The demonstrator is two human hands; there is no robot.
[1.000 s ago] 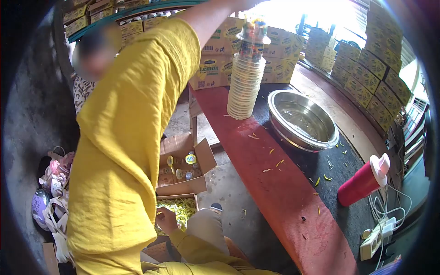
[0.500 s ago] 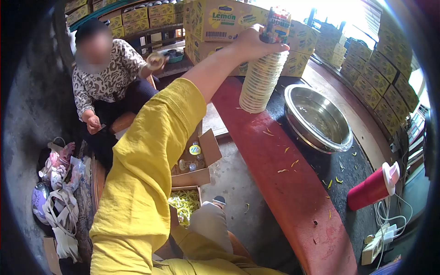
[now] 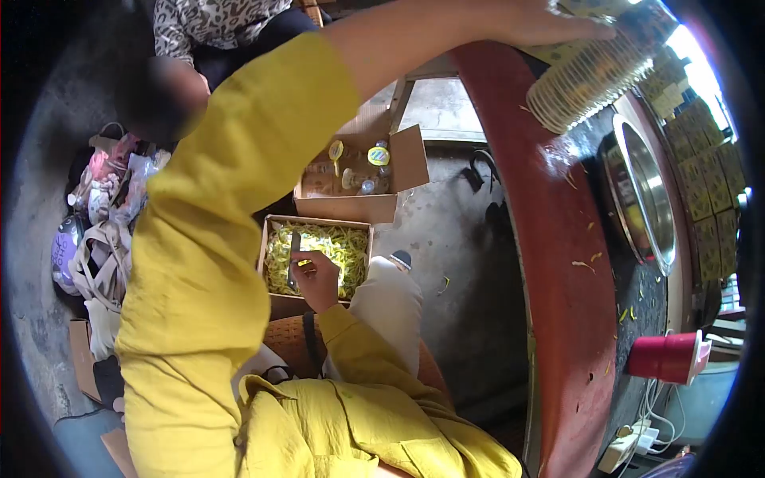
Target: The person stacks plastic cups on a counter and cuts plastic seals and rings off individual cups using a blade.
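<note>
My left hand [image 3: 546, 22] reaches across at the top, closed around the upper part of a tall stack of clear plastic cups [image 3: 586, 80]. The stack stands at the far end of the red-and-black bench; some of my fingers are hidden or cut off by the frame edge. Lower down, my right hand [image 3: 320, 280] is closed on a knife [image 3: 296, 241] with a flat grey blade pointing away from me. It is above an open carton [image 3: 316, 222] filled with thin yellow-green strips [image 3: 347, 240].
Beyond that carton, a cardboard box [image 3: 410, 163] holds several bottles and cups. The bench [image 3: 570, 319] carries a steel basin [image 3: 665, 199] and a red tumbler [image 3: 661, 358]; cables and a power strip [image 3: 625, 450] lie close by. Another person [image 3: 227, 28] sits at upper left.
The view has tipped downward, so the stack and basin appear higher and farther right. My right hand with the knife has come into sight. My left hand stays at the stack.
</note>
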